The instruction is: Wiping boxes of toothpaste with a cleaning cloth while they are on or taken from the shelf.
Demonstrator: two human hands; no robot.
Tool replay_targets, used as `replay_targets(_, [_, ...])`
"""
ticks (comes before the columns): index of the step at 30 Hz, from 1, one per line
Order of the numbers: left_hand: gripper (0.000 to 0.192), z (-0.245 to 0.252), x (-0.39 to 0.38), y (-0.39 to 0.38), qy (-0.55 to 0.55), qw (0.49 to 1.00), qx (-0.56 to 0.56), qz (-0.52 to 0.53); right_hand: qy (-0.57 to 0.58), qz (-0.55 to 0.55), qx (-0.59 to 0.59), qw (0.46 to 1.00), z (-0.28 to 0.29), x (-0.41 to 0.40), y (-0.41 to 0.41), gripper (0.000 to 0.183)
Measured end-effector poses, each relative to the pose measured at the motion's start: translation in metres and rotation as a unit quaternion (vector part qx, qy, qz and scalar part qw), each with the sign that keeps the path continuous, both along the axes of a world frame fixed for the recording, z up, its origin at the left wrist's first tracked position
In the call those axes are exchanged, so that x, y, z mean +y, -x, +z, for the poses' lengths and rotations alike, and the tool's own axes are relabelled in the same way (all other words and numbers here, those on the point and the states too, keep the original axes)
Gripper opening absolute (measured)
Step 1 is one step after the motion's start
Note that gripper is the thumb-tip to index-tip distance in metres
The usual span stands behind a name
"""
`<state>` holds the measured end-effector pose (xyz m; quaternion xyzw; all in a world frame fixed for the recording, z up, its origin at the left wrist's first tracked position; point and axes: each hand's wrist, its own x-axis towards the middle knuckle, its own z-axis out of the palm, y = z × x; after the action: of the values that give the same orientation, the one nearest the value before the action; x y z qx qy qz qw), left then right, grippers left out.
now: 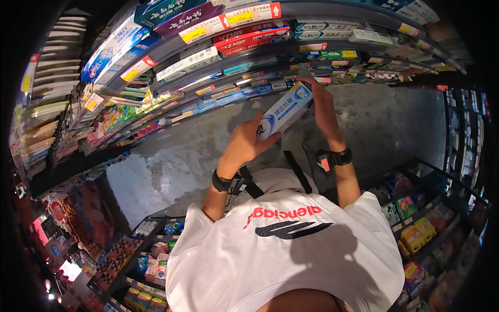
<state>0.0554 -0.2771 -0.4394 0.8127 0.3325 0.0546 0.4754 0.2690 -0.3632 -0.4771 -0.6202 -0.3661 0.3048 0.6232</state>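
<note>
A blue-and-white toothpaste carton (285,109) is held at a slant in front of my body, its printed face up. My left hand (246,140) grips its lower left end, thumb along the near edge. At the upper right end is my right hand (320,102), its fingers extended behind and beside the carton; how firmly it holds is partly hidden. Beyond the hands, red toothpaste cartons (251,38) and white-and-green cartons (327,30) are stacked on a store shelf (288,50).
Shelves with price tags curve across the top and left. Blue-and-white cartons (113,48) stand at the upper left. Behind me, lower racks hold yellow packages (417,234) and other packaged goods. A concrete floor (167,156) lies between the shelves.
</note>
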Motion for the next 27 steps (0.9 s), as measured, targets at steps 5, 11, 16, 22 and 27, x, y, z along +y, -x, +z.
replay_targets(5, [0.057, -0.002, 0.000, 0.009, -0.052, 0.998, 0.031, -0.026, 0.047, 0.003, -0.225, 0.973, 0.022, -0.006, 0.014, 0.028])
replay_targets(11, [0.053, -0.003, -0.006, 0.015, -0.110, 0.991, 0.055, -0.048, 0.150, 0.030, -0.448, 0.881, 0.028, -0.013, 0.025, 0.021])
replay_targets(16, [0.052, -0.020, -0.015, 0.015, -0.147, 0.986, 0.068, -0.030, 0.199, 0.040, -0.518, 0.831, 0.028, -0.013, 0.041, 0.023])
replay_targets(22, [0.050, -0.025, -0.017, 0.009, -0.100, 0.994, 0.046, 0.001, 0.119, 0.007, -0.568, 0.814, 0.007, -0.013, 0.055, 0.025])
replay_targets(27, [0.051, -0.030, -0.014, 0.018, -0.081, 0.995, 0.054, -0.023, 0.104, 0.081, -0.414, 0.900, -0.012, -0.015, 0.016, 0.026])
